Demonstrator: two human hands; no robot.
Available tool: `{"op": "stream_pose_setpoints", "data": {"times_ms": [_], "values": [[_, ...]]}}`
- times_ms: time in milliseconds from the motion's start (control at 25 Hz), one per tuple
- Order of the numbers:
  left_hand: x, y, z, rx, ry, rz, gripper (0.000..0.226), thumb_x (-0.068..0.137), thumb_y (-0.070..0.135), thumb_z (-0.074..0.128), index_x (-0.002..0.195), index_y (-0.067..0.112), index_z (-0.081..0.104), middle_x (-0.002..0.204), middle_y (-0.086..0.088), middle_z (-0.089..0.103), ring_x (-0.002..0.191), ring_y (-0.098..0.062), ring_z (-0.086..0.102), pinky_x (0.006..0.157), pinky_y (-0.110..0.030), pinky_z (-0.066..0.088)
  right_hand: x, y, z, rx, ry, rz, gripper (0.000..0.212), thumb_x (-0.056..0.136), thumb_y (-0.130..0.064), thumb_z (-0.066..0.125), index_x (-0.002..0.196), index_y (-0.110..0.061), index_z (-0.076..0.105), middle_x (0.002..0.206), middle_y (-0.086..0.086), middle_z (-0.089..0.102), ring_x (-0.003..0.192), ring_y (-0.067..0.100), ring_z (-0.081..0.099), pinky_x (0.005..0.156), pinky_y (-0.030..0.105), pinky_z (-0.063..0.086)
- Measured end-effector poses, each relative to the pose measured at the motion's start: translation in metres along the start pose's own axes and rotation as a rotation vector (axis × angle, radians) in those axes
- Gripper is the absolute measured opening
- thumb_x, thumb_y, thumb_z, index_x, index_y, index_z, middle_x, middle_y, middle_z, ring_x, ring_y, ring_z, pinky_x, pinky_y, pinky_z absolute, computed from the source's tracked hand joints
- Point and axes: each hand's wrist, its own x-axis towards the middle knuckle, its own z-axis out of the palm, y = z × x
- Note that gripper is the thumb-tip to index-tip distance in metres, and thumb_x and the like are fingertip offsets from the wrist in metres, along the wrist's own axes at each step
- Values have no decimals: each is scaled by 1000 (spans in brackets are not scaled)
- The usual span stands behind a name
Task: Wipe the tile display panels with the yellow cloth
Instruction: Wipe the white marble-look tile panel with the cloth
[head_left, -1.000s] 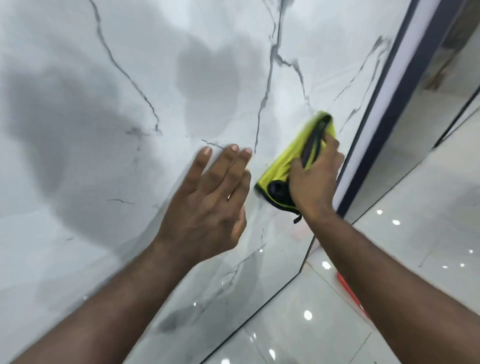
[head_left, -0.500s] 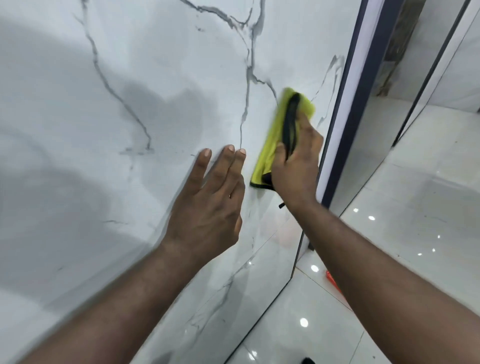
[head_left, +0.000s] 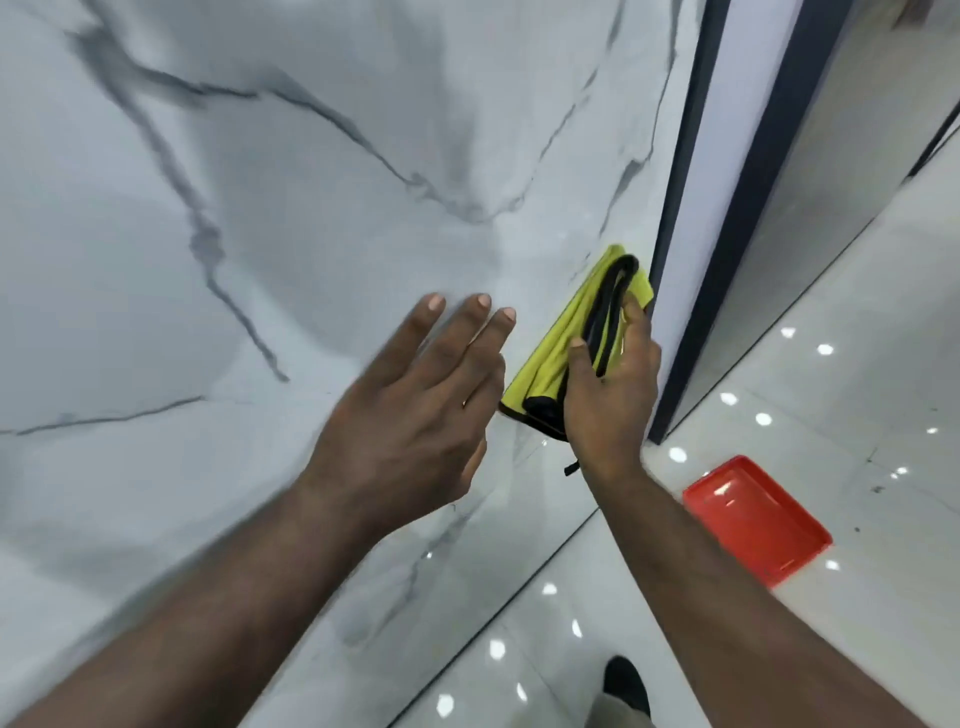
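A glossy white marble-look tile panel (head_left: 311, 208) with grey veins fills the left and middle of the head view. My right hand (head_left: 613, 395) holds the folded yellow cloth (head_left: 550, 353), which has black edging, and presses it against the panel low down by its right edge. A black-edged fold sits between my thumb and forefinger. My left hand (head_left: 410, 415) lies flat on the panel just left of the cloth, fingers straight and holding nothing.
A dark frame strip (head_left: 727, 208) borders the panel on the right, with another panel beyond it. A red tray (head_left: 753, 519) lies on the shiny tiled floor (head_left: 857, 389) close to the panel's foot. A dark shoe (head_left: 626, 680) shows at the bottom.
My right hand has swept the cloth down the panel's right edge towards the floor. My left hand followed along the surface. The view dropped and the red tray came fully into sight.
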Motion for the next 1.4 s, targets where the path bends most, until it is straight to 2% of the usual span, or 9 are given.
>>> {"op": "stream_pose_setpoints", "data": {"times_ms": [40, 120, 200, 320, 640, 840, 1080, 1200, 1400], "values": [[1, 3, 5, 22, -8, 2, 44, 101, 21, 54, 138, 1, 64, 167, -17, 45, 158, -36, 38, 133, -56, 20, 2, 13, 3, 5, 4, -11, 62, 103, -24, 62, 159, -33, 37, 141, -7, 47, 127, 2, 48, 107, 9, 35], [2, 8, 15, 104, -10, 28, 50, 103, 21, 55, 146, -3, 60, 169, -19, 42, 158, -36, 38, 133, -56, 23, 9, 48, 11, 6, -7, 137, 58, 100, -25, 60, 155, -29, 42, 144, 1, 53, 134, 16, 52, 115, 29, 41], [-1, 11, 22, 185, -24, 105, 58, 104, 18, 56, 155, -9, 48, 170, -23, 38, 158, -37, 38, 133, -55, 24, 13, 79, 13, -53, -86, 339, 47, 98, -25, 60, 143, -32, 51, 136, 4, 62, 128, 26, 60, 109, 42, 49], [-2, 11, 24, 230, -35, 147, 57, 106, 17, 54, 155, -11, 46, 166, -26, 43, 155, -38, 42, 130, -53, 27, 25, 104, 9, -87, -152, 372, 58, 102, -27, 62, 155, -30, 40, 137, 1, 61, 124, 21, 58, 108, 39, 47], [0, 13, 21, 260, -20, 134, 55, 105, 18, 58, 152, -9, 52, 166, -26, 43, 155, -37, 43, 128, -52, 33, 67, 114, 2, 20, -210, 658, 50, 96, -12, 61, 140, -28, 44, 109, 1, 64, 108, 29, 68, 93, 46, 60], [-1, 10, 21, 232, -55, 110, 63, 102, 21, 58, 157, -9, 45, 172, -25, 32, 160, -38, 33, 135, -54, 17, 78, 57, -7, 72, -105, 365, 54, 86, -21, 62, 136, -34, 46, 107, -5, 69, 100, 20, 70, 92, 46, 61], [28, 0, -27, 147, 45, -203, 57, 96, 27, 58, 147, 2, 58, 177, -15, 25, 164, -33, 23, 135, -58, 1, 96, -68, -35, 139, 0, 18, 60, 81, -29, 68, 135, -42, 46, 115, 5, 66, 99, 24, 67, 89, 46, 59], [43, -26, -58, 171, 132, -250, 55, 95, 26, 57, 145, 3, 59, 177, -16, 25, 165, -35, 23, 134, -61, 3, 96, -132, -48, 195, 14, -60, 62, 78, -32, 70, 134, -47, 47, 115, 2, 65, 100, 26, 68, 88, 46, 60], [46, -65, -92, 59, 213, -313, 59, 94, 30, 60, 145, 2, 60, 175, -19, 30, 163, -38, 25, 135, -57, 12, 77, -203, -69, 290, -65, -276, 63, 79, -19, 76, 136, -38, 56, 114, -6, 69, 95, 4, 67, 85, 27, 58]]}}
